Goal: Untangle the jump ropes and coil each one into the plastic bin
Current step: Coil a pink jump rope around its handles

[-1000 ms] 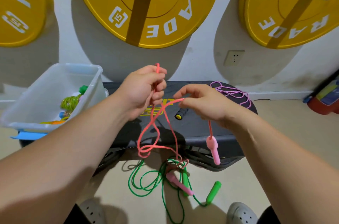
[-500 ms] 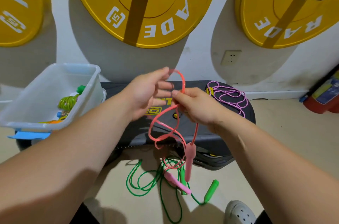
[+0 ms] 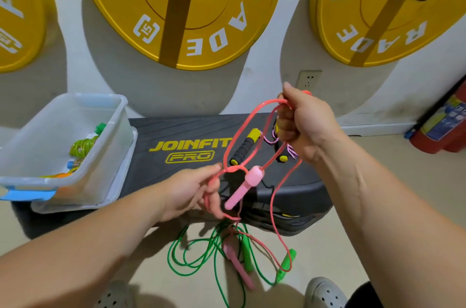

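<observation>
My right hand point(image 3: 306, 126) is raised above the black step platform point(image 3: 176, 131) and grips the top of a loop of the pink jump rope point(image 3: 242, 128). My left hand point(image 3: 194, 191) sits lower and pinches the same rope where its strands cross. One pink handle point(image 3: 243, 188) hangs beside my left fingers. The other pink handle point(image 3: 238, 266) lies on the floor, tangled with the green jump rope point(image 3: 199, 254). At the left stands the clear plastic bin point(image 3: 100, 156), with a coiled yellow-green rope point(image 3: 82, 145) inside.
A rope with black foam, yellow-capped handles point(image 3: 244, 147) and a purple cord lies on the platform behind my right hand. Yellow weight plates point(image 3: 181, 10) hang on the wall. A red fire extinguisher point(image 3: 443, 126) stands at the right. My grey shoes point(image 3: 325, 292) are at the bottom.
My hands were together at the middle. My right hand has lifted up and right with the loop; my left hand has dropped lower, drawing the pink rope out into long loops.
</observation>
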